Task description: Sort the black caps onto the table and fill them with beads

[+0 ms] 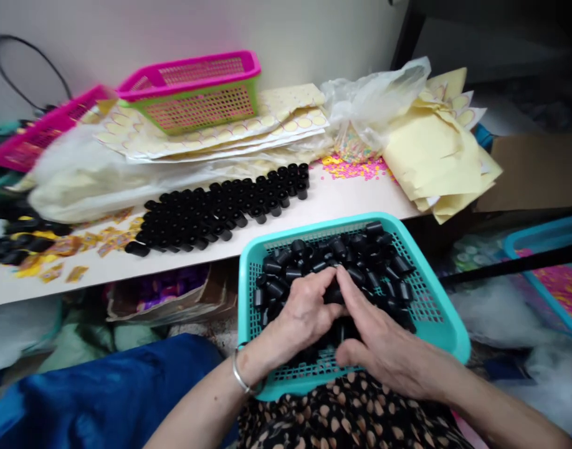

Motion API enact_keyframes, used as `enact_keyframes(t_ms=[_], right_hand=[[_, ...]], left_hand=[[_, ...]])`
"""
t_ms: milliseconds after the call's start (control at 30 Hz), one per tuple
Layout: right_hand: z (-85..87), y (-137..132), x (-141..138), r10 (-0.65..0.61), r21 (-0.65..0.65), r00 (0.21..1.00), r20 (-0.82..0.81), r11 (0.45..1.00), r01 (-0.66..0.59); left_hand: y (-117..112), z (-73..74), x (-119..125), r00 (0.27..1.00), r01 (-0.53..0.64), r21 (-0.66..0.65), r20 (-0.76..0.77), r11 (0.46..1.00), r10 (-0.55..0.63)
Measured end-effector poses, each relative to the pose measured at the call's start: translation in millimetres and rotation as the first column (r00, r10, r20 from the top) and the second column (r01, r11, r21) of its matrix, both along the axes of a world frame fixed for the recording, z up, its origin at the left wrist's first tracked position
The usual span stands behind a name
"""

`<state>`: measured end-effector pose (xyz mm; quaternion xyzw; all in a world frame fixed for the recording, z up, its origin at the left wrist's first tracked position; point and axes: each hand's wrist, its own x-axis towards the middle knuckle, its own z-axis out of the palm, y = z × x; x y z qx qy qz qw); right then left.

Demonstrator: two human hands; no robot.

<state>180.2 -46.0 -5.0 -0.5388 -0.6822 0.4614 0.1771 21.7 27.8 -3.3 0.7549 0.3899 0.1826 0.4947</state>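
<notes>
Many black caps [293,273] lie jumbled in a turquoise basket [429,327] set before the person, with the left hand [300,312] and right hand [377,330] leaning together over them, fingertips meeting. The palms are turned inward and the fingers shade the gap, so I cannot tell whether either grip is closed on a cap; dark shapes show between the hands, but their outlines run together. The wrists and forearms cover much of the near rim, and both arms run out of view at the bottom. At the left edge a pink basket [57,131] is cut off, as is a blue tub [548,293] at the right. Under the tabletop [346,199], purple things in a box [220,287] are too dim to name. The caps are short, smooth cylinders with a slight shine. In the turquoise basket they lie at all angles; on the tabletop more stand upright in close rows, round tops up, while one at the near left end lies on its side.
</notes>
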Motion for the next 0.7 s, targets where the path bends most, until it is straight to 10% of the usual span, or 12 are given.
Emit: enact_keyframes(t_ms=[167, 367, 533, 700], right_hand=[[21.4, 32.3, 9.3, -0.144, 0.182, 0.960, -0.242, 0.965, 0.190], [40.1, 60.6, 8.0, -0.357, 0.022, 0.710, -0.607, 0.885, 0.465], [37.0, 59.0, 1.8, -0.393, -0.027, 0.730, -0.559, 0.889, 0.458], [72.0, 31.7, -2.5, -0.373, 0.170, 0.743, -0.556, 0.824, 0.540]], left_hand=[[16.3, -2.2, -46.9, 0.937, -0.324, 0.182, 0.197, 0.928, 0.288], [69.0, -39.7, -129.8, 0.496, -0.868, 0.144, 0.319, 0.476, 0.807], [102.2, -74.4, -147.9, 0.382, -0.916, 0.236, 0.267, 0.324, 0.885], [112.7, -70.9, -147.2, 0.360, -0.869, 0.401, 0.111, 0.290, 0.926]])
